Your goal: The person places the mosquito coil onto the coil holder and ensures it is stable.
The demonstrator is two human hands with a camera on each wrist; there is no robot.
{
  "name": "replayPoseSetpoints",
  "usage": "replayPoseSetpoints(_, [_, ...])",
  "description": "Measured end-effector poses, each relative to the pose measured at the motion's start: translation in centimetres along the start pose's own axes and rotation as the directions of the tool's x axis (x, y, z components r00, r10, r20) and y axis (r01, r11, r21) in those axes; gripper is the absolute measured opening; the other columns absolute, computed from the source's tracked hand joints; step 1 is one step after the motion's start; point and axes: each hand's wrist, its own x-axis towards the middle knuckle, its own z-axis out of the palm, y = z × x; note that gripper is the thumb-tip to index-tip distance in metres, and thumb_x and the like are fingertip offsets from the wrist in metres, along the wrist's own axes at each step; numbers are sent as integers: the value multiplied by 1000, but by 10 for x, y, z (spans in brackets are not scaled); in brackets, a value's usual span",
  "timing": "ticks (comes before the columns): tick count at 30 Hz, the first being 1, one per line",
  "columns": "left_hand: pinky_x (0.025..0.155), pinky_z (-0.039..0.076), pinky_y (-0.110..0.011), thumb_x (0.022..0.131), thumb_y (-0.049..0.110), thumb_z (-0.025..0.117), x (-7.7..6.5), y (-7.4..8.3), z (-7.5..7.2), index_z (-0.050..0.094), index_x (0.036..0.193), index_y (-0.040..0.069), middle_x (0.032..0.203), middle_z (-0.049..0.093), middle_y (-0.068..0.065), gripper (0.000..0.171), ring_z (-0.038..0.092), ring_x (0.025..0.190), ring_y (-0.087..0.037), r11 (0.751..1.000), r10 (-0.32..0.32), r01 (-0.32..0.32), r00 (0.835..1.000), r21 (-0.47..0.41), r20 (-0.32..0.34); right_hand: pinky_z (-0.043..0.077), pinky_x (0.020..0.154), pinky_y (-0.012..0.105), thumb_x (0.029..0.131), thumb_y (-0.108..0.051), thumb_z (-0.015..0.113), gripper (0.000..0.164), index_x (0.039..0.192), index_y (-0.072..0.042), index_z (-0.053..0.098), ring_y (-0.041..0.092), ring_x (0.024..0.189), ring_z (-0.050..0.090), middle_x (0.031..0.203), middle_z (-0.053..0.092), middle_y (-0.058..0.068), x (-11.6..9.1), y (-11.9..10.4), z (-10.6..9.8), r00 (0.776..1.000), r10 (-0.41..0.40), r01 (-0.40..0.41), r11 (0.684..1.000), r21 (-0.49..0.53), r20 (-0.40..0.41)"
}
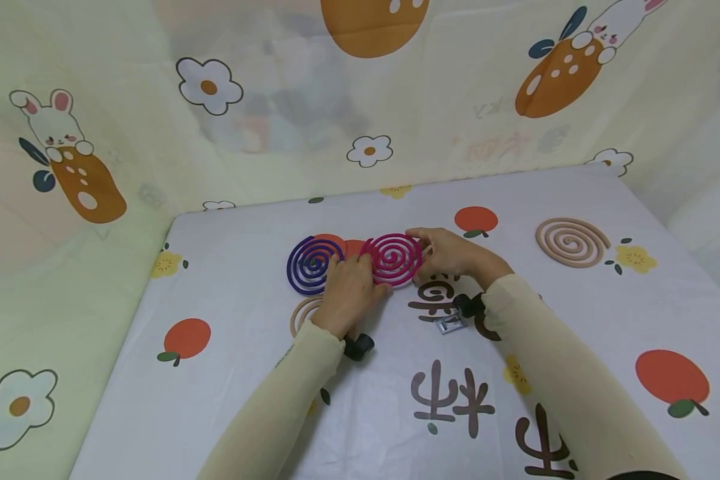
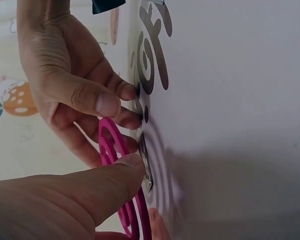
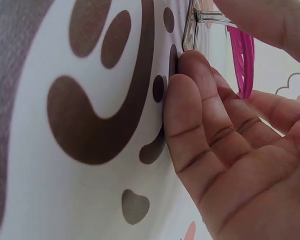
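Near the table's middle, my left hand (image 1: 349, 291) pinches a magenta mosquito coil (image 1: 394, 259), its thumb lying across the rings in the left wrist view. From the right, my right hand (image 1: 458, 253) meets the coil's edge with fingers extended and thumb apart. Its lower fingertips rest on the tablecloth beside a thin metal coil stand (image 3: 191, 30), which has an upright prong under the magenta coil. To the left of my left hand is a dark blue mosquito coil (image 1: 312, 265). A tan coil (image 1: 300, 317) is partly hidden beneath my left wrist.
Another tan coil (image 1: 572, 242) lies flat at the far right. A small metal stand (image 1: 451, 323) rests near my right wrist. The white printed tablecloth (image 1: 246, 400) covers the table, and a patterned curtain (image 1: 288, 167) hangs behind its far edge.
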Motion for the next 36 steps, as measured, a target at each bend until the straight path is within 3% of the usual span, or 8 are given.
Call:
replayPoseSetpoints(6, [125, 23, -57, 93, 44, 78, 1, 0, 0, 63, 131, 0, 128, 70, -16, 60, 64, 124, -37, 1000, -2, 2, 1000, 2, 3, 57, 89, 36, 83, -9, 86, 100, 165, -14, 29, 27, 105, 67, 134, 56, 18, -1, 3, 1, 1000, -5, 5, 1000, 20, -6])
replayPoseSetpoints(17, [125, 22, -59, 93, 43, 79, -1, 1, -1, 61, 137, 1, 135, 66, -17, 64, 61, 128, -39, 1000, 5, -5, 1000, -20, 10, 56, 80, 35, 87, -16, 83, 97, 166, -12, 27, 28, 104, 67, 140, 53, 20, -8, 7, -1, 1000, -23, 23, 999, 34, -17])
replayPoseSetpoints(23, [124, 23, -61, 92, 45, 79, -3, 0, -2, 56, 145, 4, 143, 61, -15, 70, 56, 134, -39, 999, 36, -36, 999, -27, -8, 57, 84, 36, 87, -15, 82, 98, 166, -12, 25, 29, 110, 66, 141, 54, 20, -13, 7, 0, 999, -30, 30, 999, 15, -36])
replayPoseSetpoints(31, [126, 15, -62, 90, 57, 76, -8, -1, -4, 48, 153, 10, 158, 48, -14, 84, 40, 149, -36, 997, 22, -19, 999, -78, 38, 48, 108, 58, 88, -26, 84, 98, 166, -15, 26, 40, 138, 51, 150, 52, 20, -28, 10, -2, 990, -80, 73, 996, -57, -117])
replayPoseSetpoints(36, [126, 10, -62, 89, 61, 75, -10, 0, -6, 42, 159, 13, 166, 38, -11, 91, 31, 154, -32, 993, 60, -55, 997, -105, 42, 38, 111, 70, 89, -40, 81, 99, 167, -20, 24, 45, 147, 40, 159, 45, 21, -45, 12, -7, 981, -91, 64, 985, -158, -170])
